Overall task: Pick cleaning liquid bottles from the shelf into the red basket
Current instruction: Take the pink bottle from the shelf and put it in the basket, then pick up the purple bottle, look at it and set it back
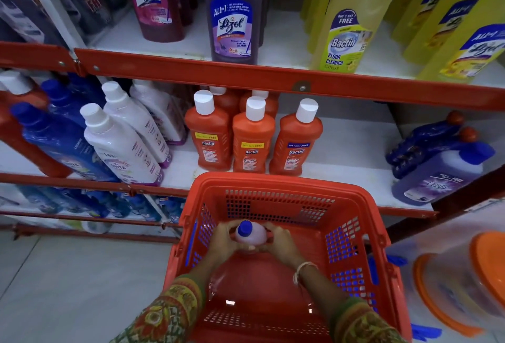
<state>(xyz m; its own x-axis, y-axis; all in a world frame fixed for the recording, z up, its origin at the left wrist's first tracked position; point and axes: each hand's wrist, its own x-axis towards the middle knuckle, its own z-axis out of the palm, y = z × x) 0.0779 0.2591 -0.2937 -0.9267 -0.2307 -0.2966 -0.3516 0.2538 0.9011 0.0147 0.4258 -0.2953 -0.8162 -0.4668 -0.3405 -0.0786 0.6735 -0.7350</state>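
both hands are low inside the red basket, in the lower middle of the frame. the left hand and the right hand are wrapped around one small bottle, one on each side. the fingers of both hands are curled snug against it, so it is held tight from two sides.

what could go wrong? the bottle stands upright and looks a bit tall for its small bottom. if the hands let go before it sits flat on the basket floor, it may tip over and roll around. the basket has lots of holes in its sides, but the bottle looks too fat to slip out. if the cap is loose and it falls, some liquid might leak. i cannot tell if the bottle is touching the floor of the basket yet, because the hands hide its bottom.

the bottle is pale pink or light purple with a round blue cap on top. it looks smooth and shiny, so it could be slippery.

in the middle of the frame, the orange bottles with white caps stand on the shelf just behind the basket.
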